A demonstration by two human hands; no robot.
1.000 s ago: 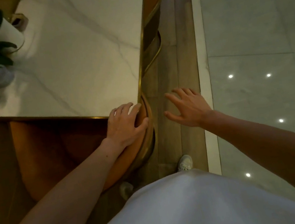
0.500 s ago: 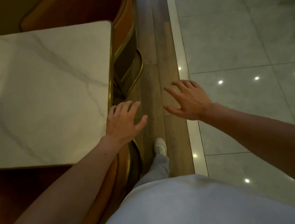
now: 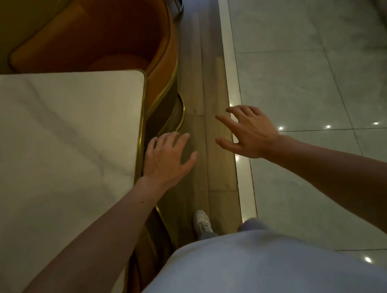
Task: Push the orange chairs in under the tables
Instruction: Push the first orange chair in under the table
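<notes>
So the white marble-look bench with the gold edge trim fills the left side. At its far end sits the orange rounded tub chair, seat partly tucked under the benchtop, its open front facing near-left toward the bench and its curved back on the far-right. The left hand hovers just beside the bench's right edge, fingers spread, holding nothing. The right hand is spread and empty too, over the wooden floor strip.
</notes>
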